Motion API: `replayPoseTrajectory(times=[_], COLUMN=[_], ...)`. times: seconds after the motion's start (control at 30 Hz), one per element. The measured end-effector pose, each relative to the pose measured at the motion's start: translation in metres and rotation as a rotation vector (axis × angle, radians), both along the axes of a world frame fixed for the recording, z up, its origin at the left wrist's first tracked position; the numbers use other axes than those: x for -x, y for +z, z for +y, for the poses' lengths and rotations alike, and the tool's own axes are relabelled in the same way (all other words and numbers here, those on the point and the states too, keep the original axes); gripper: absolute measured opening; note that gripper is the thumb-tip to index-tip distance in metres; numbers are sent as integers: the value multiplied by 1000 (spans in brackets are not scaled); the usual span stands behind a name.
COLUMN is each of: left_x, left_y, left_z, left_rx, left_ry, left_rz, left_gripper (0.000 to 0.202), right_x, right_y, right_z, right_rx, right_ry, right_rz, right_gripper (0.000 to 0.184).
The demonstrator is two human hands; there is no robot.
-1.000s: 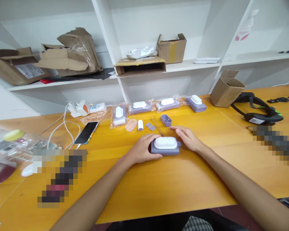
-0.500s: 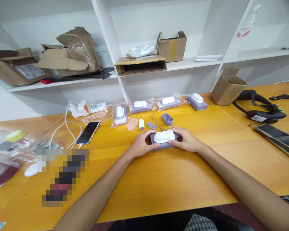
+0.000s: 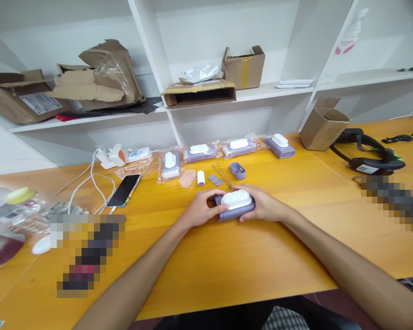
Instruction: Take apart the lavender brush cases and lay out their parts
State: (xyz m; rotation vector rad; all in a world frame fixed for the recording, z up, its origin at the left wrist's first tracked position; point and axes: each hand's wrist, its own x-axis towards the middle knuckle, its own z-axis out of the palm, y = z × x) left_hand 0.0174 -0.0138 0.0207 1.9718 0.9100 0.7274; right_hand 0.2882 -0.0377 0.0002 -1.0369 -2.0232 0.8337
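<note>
Yellowish wood counter (image 3: 189, 270), white shelves (image 3: 149, 50) right behind it. Purple casing (image 3: 236, 213) with a bristly white top (image 3: 237, 200) sits around mid-frame, left hand (image 3: 203, 209) fingers gripping its left end, right hand (image 3: 265, 205) fingers wrapped round the right end. Further up the frame there's a coil spring (image 3: 221, 173), little purple cup (image 3: 237, 171) and white cylinder (image 3: 201, 178).

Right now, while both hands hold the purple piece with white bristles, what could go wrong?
The coiled spring lies close ahead of the purple piece and the right hand, so a forward push might knock it away. The white cylinder looks round and sits loose, so a bump could roll it.
</note>
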Motion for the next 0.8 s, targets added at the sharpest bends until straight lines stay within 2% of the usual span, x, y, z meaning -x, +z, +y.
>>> replayPoseTrajectory(times=[0.1, 0.3, 0.5, 0.6, 0.8], left_x=[-4, -8, -7, -6, -9], left_y=[0, -1, -1, -1, -3], left_z=[-4, -11, -9, -8, -10], left_rx=[113, 494, 654, 694, 585], left_ry=[27, -9, 0, 0, 54], left_rz=[-136, -427, -512, -518, -487], left_gripper=[52, 72, 66, 62, 62], right_x=[5, 13, 12, 12, 13], right_y=[0, 5, 4, 4, 4], right_z=[-3, -4, -4, -4, -5], right_rx=[-25, -112, -108, -122, -171], right_ry=[-38, -74, -67, -66, -37], right_rz=[38, 134, 101, 95, 93], right_gripper=[92, 78, 82, 82, 78])
